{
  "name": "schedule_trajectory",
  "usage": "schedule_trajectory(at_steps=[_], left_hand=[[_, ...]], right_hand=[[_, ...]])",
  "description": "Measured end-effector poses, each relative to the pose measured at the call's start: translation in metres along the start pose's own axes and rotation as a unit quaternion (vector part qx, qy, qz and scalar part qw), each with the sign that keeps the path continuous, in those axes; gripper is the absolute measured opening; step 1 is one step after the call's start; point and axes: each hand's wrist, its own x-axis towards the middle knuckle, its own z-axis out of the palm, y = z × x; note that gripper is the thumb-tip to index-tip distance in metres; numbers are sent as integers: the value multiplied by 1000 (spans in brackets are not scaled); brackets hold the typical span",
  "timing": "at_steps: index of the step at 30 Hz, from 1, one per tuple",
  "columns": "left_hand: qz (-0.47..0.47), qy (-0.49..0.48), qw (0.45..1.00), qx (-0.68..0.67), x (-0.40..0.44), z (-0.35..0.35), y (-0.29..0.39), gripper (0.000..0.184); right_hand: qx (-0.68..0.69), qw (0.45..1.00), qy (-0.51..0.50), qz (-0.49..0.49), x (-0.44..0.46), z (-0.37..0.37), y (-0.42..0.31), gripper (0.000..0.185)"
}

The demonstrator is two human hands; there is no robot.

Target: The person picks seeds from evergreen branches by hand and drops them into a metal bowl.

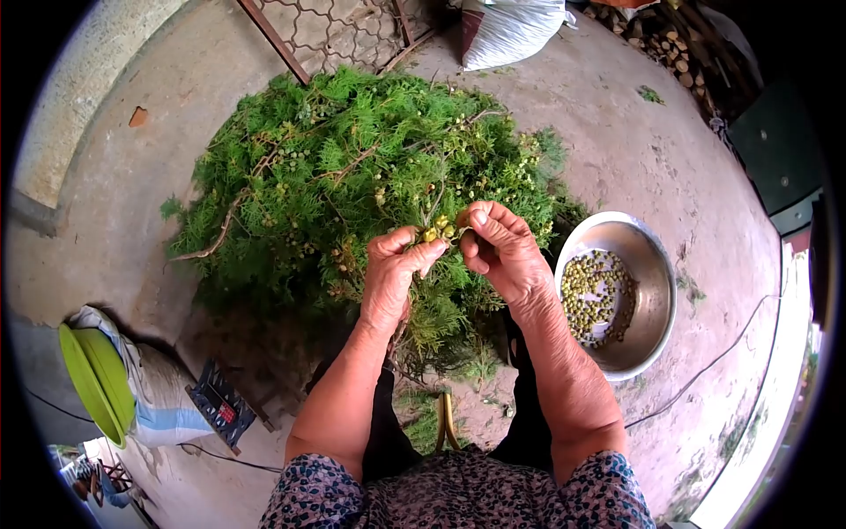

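Over a heap of cut evergreen branches [335, 167], both hands meet at a small sprig bearing yellow-green seed cones [438, 231]. My left hand [392, 273] is closed, its thumb and forefinger pinching the sprig from the left. My right hand [508, 256] is closed too, with thumb and fingers pressed together at the sprig's right end. Exactly what lies between those right fingertips is partly hidden. To the right of my right forearm stands a metal basin [654, 304] with many loose round green cones [595, 295] in its bottom.
A white sack [515, 35] and stacked firewood [674, 53] are at the back. On the left, a lime-green basin [92, 383] leans by another sack [167, 397] and a dark crate [222, 404]. A cable [714, 375] crosses the concrete floor at right.
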Motion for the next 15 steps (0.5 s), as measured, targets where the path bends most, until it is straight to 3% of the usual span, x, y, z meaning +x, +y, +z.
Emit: schedule_trajectory(at_steps=[6, 10, 12, 13, 14, 15], left_hand=[[3, 2, 1000, 25, -1, 1, 2, 8], [-12, 16, 998, 67, -2, 3, -1, 3], [23, 47, 989, 140, -5, 11, -1, 4], [34, 41, 990, 131, -6, 13, -3, 4], [47, 38, 990, 125, -6, 14, -6, 4], [35, 30, 988, 144, -5, 11, -8, 4]], right_hand=[[-178, 984, -20, 20, -8, 7, -6, 22], [-247, 967, 48, 28, -9, 11, 2, 21], [-387, 916, 90, -52, -10, 11, 1, 18], [-487, 854, 115, -142, -6, 0, 5, 18], [-461, 864, 128, -155, -7, -4, 2, 16], [-338, 920, 169, -108, -7, -11, -4, 15]])
